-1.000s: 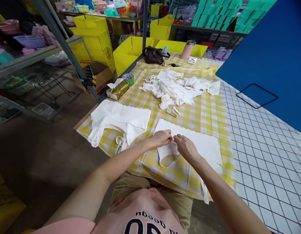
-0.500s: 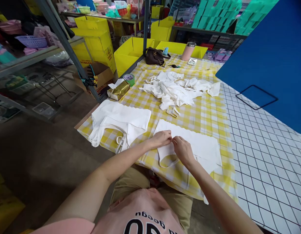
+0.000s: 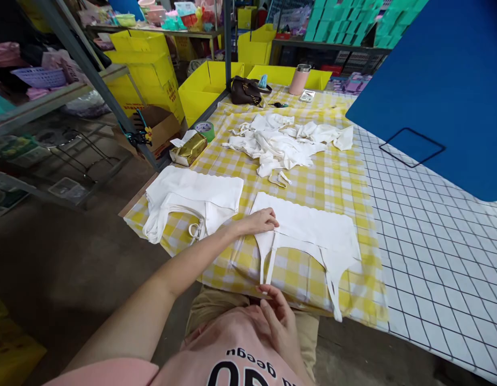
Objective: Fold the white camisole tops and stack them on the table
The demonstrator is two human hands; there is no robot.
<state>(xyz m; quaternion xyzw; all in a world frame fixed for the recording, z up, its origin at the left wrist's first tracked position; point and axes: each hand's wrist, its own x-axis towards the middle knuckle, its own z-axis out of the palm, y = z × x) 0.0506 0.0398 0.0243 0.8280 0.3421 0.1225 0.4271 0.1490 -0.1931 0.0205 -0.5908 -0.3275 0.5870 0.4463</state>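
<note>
A white garment [image 3: 312, 228] lies flat on the yellow checked tablecloth [image 3: 336, 182] in front of me, its straps hanging toward the table's front edge. My left hand [image 3: 261, 221] rests flat on the garment's upper left corner. My right hand [image 3: 277, 316] is close to my body at the table's edge, its fingertips on the lower end of the left strap [image 3: 266, 262], which is stretched straight. A second strap [image 3: 332, 292] hangs over the edge on the right.
A folded pile of white garments [image 3: 192, 198] lies to the left, and a loose heap of them [image 3: 280, 142] further back. A gold tissue pack [image 3: 188, 150], green tape roll [image 3: 205, 128], brown bag [image 3: 244, 91] and pink tumbler [image 3: 298, 79] stand beyond. Yellow boxes [image 3: 151, 64] and shelving [image 3: 51, 96] stand to the left.
My right hand left the garment's middle and drew back toward my body, pulling the left strap straight. The straps now lie spread out. My left hand stayed in place.
</note>
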